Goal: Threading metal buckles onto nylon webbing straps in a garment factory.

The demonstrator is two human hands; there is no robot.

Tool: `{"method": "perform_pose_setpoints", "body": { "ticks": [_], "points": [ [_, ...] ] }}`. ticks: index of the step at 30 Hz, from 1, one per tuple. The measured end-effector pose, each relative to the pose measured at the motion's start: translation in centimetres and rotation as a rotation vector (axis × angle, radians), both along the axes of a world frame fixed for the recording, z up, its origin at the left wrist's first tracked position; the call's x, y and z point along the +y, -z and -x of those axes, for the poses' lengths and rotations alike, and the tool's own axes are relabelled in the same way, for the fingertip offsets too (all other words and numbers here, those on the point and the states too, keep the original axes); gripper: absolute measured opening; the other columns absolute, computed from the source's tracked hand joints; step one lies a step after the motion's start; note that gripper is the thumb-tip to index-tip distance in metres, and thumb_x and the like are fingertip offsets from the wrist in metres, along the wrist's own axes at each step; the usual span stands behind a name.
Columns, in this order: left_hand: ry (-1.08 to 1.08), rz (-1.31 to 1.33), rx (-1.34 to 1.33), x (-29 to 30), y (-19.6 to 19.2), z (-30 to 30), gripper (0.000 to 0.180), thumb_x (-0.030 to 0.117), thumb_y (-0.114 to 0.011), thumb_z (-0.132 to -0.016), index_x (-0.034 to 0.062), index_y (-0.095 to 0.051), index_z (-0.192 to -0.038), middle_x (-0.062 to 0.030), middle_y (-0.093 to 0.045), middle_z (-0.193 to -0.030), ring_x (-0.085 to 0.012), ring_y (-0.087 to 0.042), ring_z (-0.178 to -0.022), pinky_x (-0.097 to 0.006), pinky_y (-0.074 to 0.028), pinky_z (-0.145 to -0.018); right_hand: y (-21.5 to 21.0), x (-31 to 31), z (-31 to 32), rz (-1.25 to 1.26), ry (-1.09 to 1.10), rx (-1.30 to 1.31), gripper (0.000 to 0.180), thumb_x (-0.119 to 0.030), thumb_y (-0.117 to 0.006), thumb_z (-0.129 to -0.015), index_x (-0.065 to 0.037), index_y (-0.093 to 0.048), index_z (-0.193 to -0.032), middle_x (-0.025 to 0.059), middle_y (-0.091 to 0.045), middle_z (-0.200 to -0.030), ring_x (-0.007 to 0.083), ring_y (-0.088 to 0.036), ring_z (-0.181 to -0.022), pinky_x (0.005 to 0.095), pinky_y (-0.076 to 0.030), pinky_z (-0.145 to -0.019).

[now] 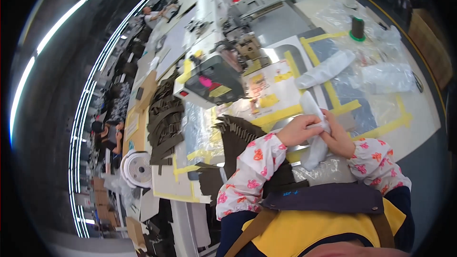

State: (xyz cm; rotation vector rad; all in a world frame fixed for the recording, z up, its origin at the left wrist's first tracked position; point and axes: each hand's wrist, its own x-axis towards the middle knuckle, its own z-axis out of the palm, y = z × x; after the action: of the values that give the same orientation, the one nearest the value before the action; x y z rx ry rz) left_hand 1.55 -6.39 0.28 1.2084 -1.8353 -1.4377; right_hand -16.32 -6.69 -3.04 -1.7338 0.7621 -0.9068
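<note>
Both of my hands are closed around a long white wrapped bundle (316, 154), held above the near edge of the work table. My left hand (299, 131) grips its middle from the left, fingertips toward the other hand. From the right, my right hand (340, 139) presses on the same spot. What is inside the wrapping is hidden. Just beyond lies another white wrapped bundle (326, 70), with a flatter white packet (388, 78) to its right. A fanned stack of dark olive fabric pieces (238, 135) lies left of my hands, partly behind my left sleeve.
An industrial sewing machine (209, 74) stands ahead to the left. More dark fabric strips (164, 119) hang at the table's left side, near a white fan (138, 167). A dark thread cone (357, 28) stands at the far right. Scissors (419, 84) lie by the right edge.
</note>
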Motion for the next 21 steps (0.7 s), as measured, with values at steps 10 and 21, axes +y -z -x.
{"method": "perform_pose_setpoints", "body": {
  "ticks": [10,21],
  "points": [
    [0.142,-0.08,0.369,0.3,1.3,-0.6,0.02,0.022,-0.054,-0.086,0.0029,-0.058,-0.084,0.002,-0.053,-0.072,-0.0069,-0.046,-0.069,-0.023,-0.038,-0.068,-0.1,0.6,0.5,-0.212,-0.113,-0.126,0.056,-0.007,-0.037,-0.084,0.003,-0.015,-0.135,0.0143,-0.032,-0.13,0.0206,-0.034,-0.118,0.0298,-0.027,-0.098],
    [0.098,-0.039,0.036,0.8,0.2,1.0,0.027,0.026,-0.05,-0.086,0.0012,-0.057,-0.077,-0.0024,-0.056,-0.064,-0.0112,-0.051,-0.058,-0.027,-0.041,-0.054,1.3,-0.6,0.5,-0.235,-0.17,-0.05,0.064,0.002,-0.048,-0.08,-0.002,-0.017,-0.135,0.0134,-0.044,-0.119,0.0178,-0.048,-0.106,0.026,-0.039,-0.087]
  ]
}}
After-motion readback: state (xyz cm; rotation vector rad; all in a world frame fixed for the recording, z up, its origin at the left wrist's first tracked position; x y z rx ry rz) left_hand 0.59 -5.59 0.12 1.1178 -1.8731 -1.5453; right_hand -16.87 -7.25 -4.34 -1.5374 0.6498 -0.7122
